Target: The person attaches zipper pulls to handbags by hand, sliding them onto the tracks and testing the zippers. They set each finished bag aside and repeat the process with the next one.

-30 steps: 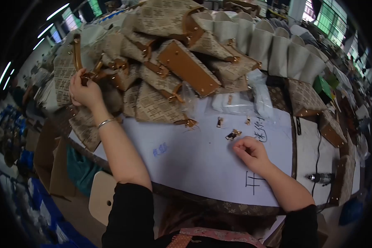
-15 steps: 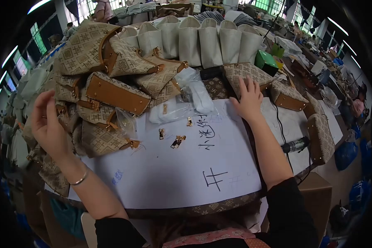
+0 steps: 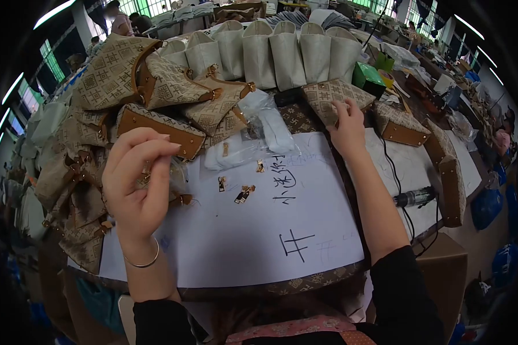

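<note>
My left hand [image 3: 137, 184] is raised over the near side of the bag pile, fingers loosely bent, thumb apart, nothing in it. A patterned beige handbag [image 3: 322, 99] lies at the back right of the white paper sheet [image 3: 213, 253]. My right hand [image 3: 349, 129] is at this bag's near edge, its bent fingers on the fabric and its thumb low at the edge. Small gold-coloured metal fittings [image 3: 244, 194] lie on the paper between my hands. Behind them are clear plastic bags [image 3: 276, 132] with white contents.
Patterned bags with brown trim [image 3: 109, 72] are heaped at the left. Several off-white fabric pouches [image 3: 259, 54] stand in a row at the back. To the right lie a corded black tool [image 3: 414, 196], more patterned bags [image 3: 450, 184] and a green box [image 3: 368, 79]. People are in the background.
My left hand has moved right and inward, in front of the bag pile. My right hand's fingers, spread out before, have bent in at the handbag. The view has shifted slightly.
</note>
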The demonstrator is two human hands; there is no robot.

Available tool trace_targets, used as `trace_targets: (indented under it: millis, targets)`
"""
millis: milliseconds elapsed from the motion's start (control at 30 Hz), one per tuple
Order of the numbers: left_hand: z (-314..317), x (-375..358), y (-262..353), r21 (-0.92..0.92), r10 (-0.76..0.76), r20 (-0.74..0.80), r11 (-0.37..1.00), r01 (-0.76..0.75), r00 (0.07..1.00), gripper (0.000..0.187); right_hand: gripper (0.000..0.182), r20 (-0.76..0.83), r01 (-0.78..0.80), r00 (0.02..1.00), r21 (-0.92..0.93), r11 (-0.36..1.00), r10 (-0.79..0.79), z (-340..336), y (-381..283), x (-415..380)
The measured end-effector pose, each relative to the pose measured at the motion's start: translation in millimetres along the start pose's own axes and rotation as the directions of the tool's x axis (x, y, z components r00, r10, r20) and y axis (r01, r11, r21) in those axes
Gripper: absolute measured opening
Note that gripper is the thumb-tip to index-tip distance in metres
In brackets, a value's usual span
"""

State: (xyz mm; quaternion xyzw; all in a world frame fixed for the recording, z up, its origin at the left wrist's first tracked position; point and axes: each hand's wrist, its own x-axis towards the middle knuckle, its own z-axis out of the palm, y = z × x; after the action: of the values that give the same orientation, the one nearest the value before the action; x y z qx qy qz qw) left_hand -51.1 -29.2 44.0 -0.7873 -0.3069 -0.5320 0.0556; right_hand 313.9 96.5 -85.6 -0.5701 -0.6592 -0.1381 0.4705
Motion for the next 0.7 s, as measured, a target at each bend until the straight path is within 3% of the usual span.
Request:
trace_targets:
  millis: [67,100,167,267,367,433,467,533,600,667,700]
  targets:
    - [2,0,7,-0.031,-0.056,0.035,0.998,0.057,0.998,0.016,0.023,-0.079,0.049,0.993,-0.363,0.930,-0.083,4,-9,-11]
    - [2,-1,9,-0.069,-0.109,0.072,0.991,0.114,0.991,0.017,0.023,-0.074,0.044,0.994,-0.362,0.931,-0.076,7,-5,-13]
    - [3,0,8,-0.057,-0.052,0.087,0.997,0.057,0.995,0.017,0.019,-0.007,0.075,0.997,-0.120,0.990,-0.076,17,13,-5]
    - [8,1,11,-0.059,0.000,0.110,0.998,0.006,0.994,0.016,0.013,0.083,-0.020,0.996,0.000,1.000,0.020,25,26,-6]
    - [15,-4,2,-0.086,0.030,0.143,0.996,-0.018,0.989,0.017,0.015,-0.045,0.060,0.997,0.118,0.991,-0.055,6,-2,-5]
    - [25,-11,-5,-0.292,-0.218,0.027,0.932,0.216,0.976,0.022,0.014,-0.072,0.034,0.997,0.243,0.970,-0.017,-15,-36,1]
    - [25,-15,-14,-0.337,-0.284,0.110,0.891,0.305,0.952,0.029,0.014,-0.071,0.003,0.997,0.321,0.947,0.020,-25,-54,2]
    - [39,-12,-18,-0.372,-0.366,0.048,0.857,0.356,0.929,0.033,0.015,-0.082,0.057,0.996,0.484,0.873,-0.020,-44,-89,-2]
    - [53,-21,-34,-0.406,-0.444,-0.013,0.821,0.401,0.896,0.038,0.016,-0.151,0.247,0.969,0.553,0.796,-0.196,-66,-123,-12]
    - [63,-47,-66,-0.687,-0.534,-0.009,0.617,0.383,0.845,0.049,0.017,-0.063,0.302,0.931,0.685,0.664,-0.358,-89,-151,-30]
    - [63,-47,-64,-0.691,-0.532,-0.006,0.614,0.381,0.847,0.049,0.017,-0.064,0.302,0.932,0.680,0.668,-0.357,-96,-155,-44]
